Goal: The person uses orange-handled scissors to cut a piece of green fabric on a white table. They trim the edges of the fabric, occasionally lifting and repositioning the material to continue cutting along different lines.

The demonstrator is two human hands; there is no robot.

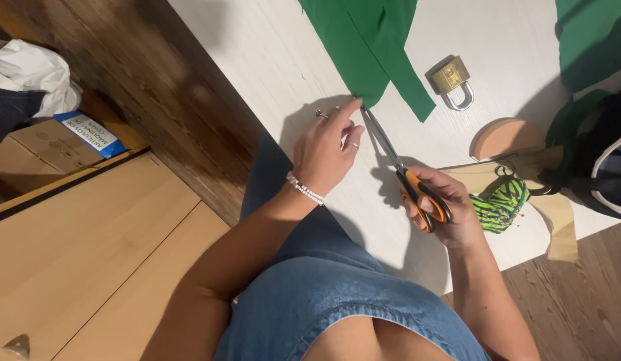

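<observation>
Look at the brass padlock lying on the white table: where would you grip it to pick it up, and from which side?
Pinch the brass padlock by its squarish body, coming from above. It lies flat with bare table around it, and the body's straight sides give firmer purchase than the thin curved silver shackle.

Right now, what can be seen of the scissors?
The scissors have long, slim metal blades and orange-and-black plastic handles. The right hand holds the handles, fingers through the loops. They lie low over the white table, tips pointing at the edge of the green cloth, beside the left hand's fingertip. Blades look nearly closed.
</observation>
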